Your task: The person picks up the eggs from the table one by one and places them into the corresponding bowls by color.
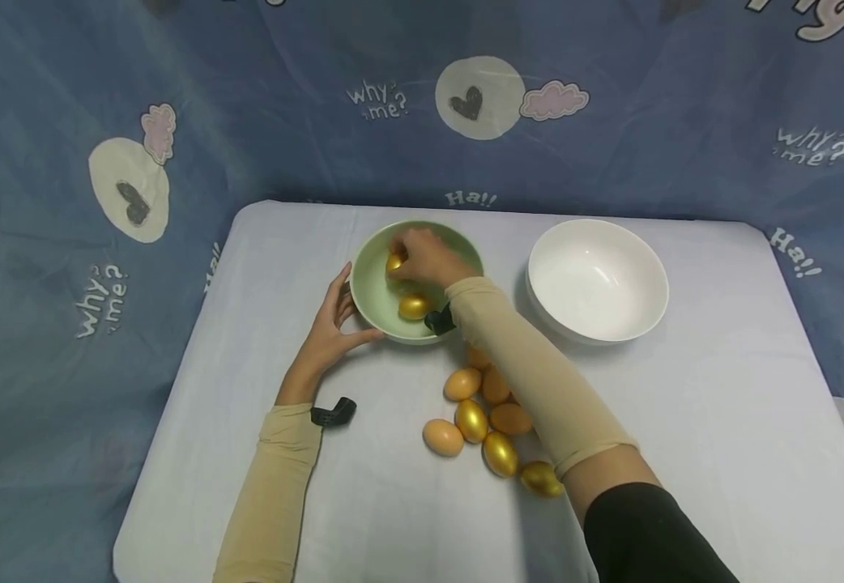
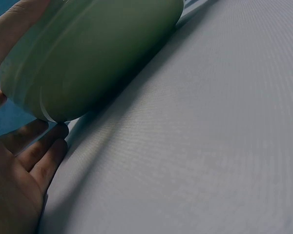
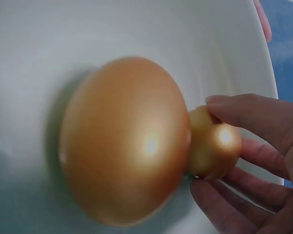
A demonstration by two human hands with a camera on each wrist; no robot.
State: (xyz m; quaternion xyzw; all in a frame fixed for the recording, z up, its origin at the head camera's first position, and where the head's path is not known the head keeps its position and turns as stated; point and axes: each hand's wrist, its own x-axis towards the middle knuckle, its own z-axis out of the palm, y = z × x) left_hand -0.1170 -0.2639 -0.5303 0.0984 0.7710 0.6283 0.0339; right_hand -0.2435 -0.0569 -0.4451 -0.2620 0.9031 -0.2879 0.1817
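Inside the light green bowl [image 1: 372,293], my right hand [image 1: 428,257] holds a golden egg [image 1: 394,264] between thumb and fingers. The right wrist view shows this grip on the egg [image 3: 216,146] close up, near the bowl's wall. A second golden egg [image 1: 414,306] lies in the bowl, nearer the wrist; it looms large in the right wrist view. My left hand [image 1: 329,330] rests against the bowl's left side, thumb and fingers spread along it. In the left wrist view, the fingertips [image 2: 58,129] touch the bowl's outer wall [image 2: 102,53].
A white bowl [image 1: 597,279] stands to the right of the green one. In front lie several brown eggs [image 1: 442,437] and golden eggs [image 1: 500,453], some partly hidden under my right forearm. A blue printed cloth [image 1: 283,105] hangs behind the white-covered table [image 1: 371,502].
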